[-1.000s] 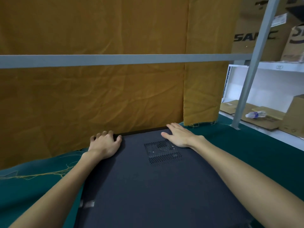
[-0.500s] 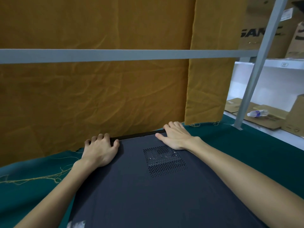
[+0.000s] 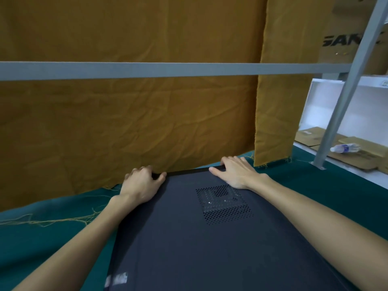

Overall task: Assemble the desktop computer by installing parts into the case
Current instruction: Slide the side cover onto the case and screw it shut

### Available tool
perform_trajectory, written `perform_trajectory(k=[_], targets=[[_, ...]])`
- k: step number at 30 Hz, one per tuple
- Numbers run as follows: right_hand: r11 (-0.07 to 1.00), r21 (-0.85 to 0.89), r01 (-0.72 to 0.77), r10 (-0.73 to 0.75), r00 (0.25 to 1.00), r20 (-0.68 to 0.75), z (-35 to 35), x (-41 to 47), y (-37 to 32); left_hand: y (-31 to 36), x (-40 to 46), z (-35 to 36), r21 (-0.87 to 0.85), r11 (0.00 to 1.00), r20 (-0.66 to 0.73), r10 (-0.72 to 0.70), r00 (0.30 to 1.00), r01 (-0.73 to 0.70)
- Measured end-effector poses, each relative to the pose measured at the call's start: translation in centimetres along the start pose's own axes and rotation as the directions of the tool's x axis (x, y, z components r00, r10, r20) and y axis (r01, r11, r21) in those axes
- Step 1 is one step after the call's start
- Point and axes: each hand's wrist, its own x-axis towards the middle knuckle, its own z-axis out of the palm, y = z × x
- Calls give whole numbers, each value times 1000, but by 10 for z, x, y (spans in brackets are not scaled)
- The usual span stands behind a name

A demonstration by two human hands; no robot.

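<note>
Hands grip the far edge of the case [image 3: 210, 244]: left hand [image 3: 140, 184] curled over its 11 o'clock corner, right hand [image 3: 236, 172] hooked at 1 o'clock. Case lies flat on green cloth [image 3: 42, 238], matte black, with 1 perforated vent [image 3: 223, 203].

black letters "sak" on cardboard box [image 3: 344, 38], rest hidden by post [image 3: 348, 85]
</note>
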Motion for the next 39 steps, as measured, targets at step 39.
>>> perform_trajectory(k=[39], targets=[[986, 110, 127, -84, 939, -333, -2, -298, -235, -12, -235, -14, -911, 321, 176, -266, 948, 259]])
